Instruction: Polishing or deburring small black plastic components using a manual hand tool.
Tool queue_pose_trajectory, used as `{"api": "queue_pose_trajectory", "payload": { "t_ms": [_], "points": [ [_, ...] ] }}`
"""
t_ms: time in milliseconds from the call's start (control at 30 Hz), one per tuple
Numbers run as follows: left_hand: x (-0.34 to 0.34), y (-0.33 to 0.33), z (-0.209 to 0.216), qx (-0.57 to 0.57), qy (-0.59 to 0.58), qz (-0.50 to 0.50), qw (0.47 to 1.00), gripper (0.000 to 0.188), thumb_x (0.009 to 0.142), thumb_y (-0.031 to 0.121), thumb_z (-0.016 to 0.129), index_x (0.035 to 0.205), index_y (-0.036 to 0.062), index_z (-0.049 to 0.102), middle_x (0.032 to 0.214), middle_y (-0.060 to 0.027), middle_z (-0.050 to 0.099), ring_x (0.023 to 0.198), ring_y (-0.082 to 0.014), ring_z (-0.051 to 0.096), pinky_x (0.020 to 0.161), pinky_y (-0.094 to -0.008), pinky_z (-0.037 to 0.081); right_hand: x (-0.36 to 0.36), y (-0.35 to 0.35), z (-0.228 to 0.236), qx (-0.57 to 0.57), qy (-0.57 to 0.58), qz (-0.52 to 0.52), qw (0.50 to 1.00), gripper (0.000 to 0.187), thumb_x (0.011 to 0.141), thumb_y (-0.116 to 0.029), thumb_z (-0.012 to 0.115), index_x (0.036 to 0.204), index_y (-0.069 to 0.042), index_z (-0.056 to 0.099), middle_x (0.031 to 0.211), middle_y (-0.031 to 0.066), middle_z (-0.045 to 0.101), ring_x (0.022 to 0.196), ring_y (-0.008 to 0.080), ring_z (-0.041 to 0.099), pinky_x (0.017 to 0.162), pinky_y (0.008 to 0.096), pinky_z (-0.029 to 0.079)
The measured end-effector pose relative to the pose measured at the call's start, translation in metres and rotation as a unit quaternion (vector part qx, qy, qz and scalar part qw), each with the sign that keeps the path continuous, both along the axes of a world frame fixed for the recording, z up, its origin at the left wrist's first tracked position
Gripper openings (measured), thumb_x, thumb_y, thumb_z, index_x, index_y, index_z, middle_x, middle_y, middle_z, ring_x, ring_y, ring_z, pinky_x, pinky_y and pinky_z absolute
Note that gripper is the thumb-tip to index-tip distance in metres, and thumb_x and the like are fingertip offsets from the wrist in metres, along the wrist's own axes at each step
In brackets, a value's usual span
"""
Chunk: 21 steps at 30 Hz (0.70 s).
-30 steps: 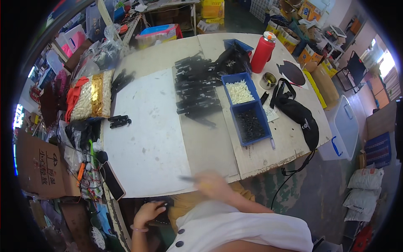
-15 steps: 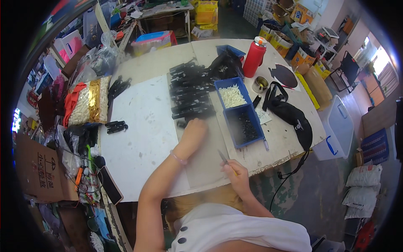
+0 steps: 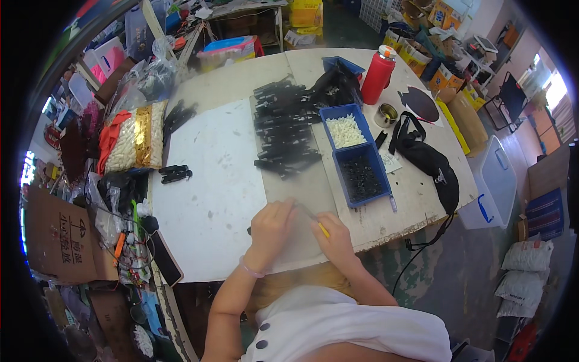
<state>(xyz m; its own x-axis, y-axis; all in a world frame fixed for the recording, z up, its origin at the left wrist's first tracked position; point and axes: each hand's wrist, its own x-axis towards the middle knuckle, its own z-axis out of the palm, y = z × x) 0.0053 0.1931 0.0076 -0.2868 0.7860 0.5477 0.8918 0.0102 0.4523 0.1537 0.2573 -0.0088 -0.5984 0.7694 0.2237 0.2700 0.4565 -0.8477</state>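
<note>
My left hand (image 3: 272, 228) is closed above the near part of the table. A small black end of a part (image 3: 249, 231) pokes out beside it; the rest is hidden by the fingers. Close by on the right, my right hand (image 3: 333, 240) grips a thin tool with a yellow handle (image 3: 324, 230). Its grey metal tip points toward the left fingertips. Beyond both hands lies a row of many black elongated parts (image 3: 286, 130).
Right of the row stand a blue bin of white pieces (image 3: 345, 131) and a blue bin of small black pieces (image 3: 362, 178). Farther right are a red flask (image 3: 377, 78), a metal cup (image 3: 386, 114) and a black pouch (image 3: 431, 163). Several black parts (image 3: 175, 174) lie left.
My left hand has drawn back from the row of black parts toward me, with a black part. The right hand has the tool tip close to the left fingers.
</note>
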Motion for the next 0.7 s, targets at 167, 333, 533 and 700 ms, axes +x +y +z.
{"api": "queue_pose_trajectory", "payload": {
  "t_ms": [167, 333, 533, 700],
  "points": [
    [-0.008, -0.057, 0.017, -0.216, -0.581, -0.104, 0.778, 0.021, 0.090, 0.019, 0.051, 0.093, -0.0007, 0.058, 0.063, 0.0008, 0.049, 0.057, -0.0073, 0.045, 0.051, -0.0230, 0.037, 0.013, -0.008, -0.011, 0.171, 0.044, 0.156, 0.972, 0.018, 0.082, -0.022, 0.061, 0.077, -0.005, 0.055, 0.084, 0.0115, 0.055, 0.076, 0.0292, 0.053, 0.065, 0.0384, 0.045],
    [-0.007, -0.131, 0.032, -0.274, -0.680, -0.103, 0.673, 0.028, 0.093, 0.022, 0.047, 0.096, -0.0034, 0.059, 0.060, 0.0005, 0.047, 0.054, -0.0049, 0.041, 0.049, -0.0195, 0.031, 0.008, -0.039, -0.017, 0.163, 0.109, 0.281, 0.939, 0.018, 0.076, -0.017, 0.068, 0.074, -0.004, 0.056, 0.089, 0.0088, 0.058, 0.084, 0.0249, 0.056, 0.073, 0.0344, 0.046],
    [-0.050, -0.181, -0.011, -0.464, -0.392, -0.074, 0.791, 0.032, 0.090, 0.024, 0.053, 0.110, 0.0002, 0.060, 0.089, -0.0087, 0.066, 0.079, -0.0143, 0.060, 0.074, -0.0270, 0.047, 0.012, -0.027, -0.017, 0.045, 0.032, 0.193, 0.980, 0.015, 0.079, -0.017, 0.063, 0.082, -0.003, 0.061, 0.097, 0.0123, 0.061, 0.090, 0.0278, 0.058, 0.077, 0.0353, 0.047],
    [-0.049, -0.101, 0.017, -0.271, -0.421, -0.116, 0.858, 0.028, 0.089, 0.020, 0.053, 0.104, -0.0025, 0.061, 0.094, -0.0084, 0.066, 0.089, -0.0133, 0.059, 0.083, -0.0290, 0.045, 0.016, -0.007, -0.005, 0.067, 0.034, 0.141, 0.987, 0.016, 0.078, -0.012, 0.064, 0.082, 0.003, 0.062, 0.092, 0.0161, 0.062, 0.083, 0.0284, 0.060, 0.073, 0.0326, 0.047]
  ]
}}
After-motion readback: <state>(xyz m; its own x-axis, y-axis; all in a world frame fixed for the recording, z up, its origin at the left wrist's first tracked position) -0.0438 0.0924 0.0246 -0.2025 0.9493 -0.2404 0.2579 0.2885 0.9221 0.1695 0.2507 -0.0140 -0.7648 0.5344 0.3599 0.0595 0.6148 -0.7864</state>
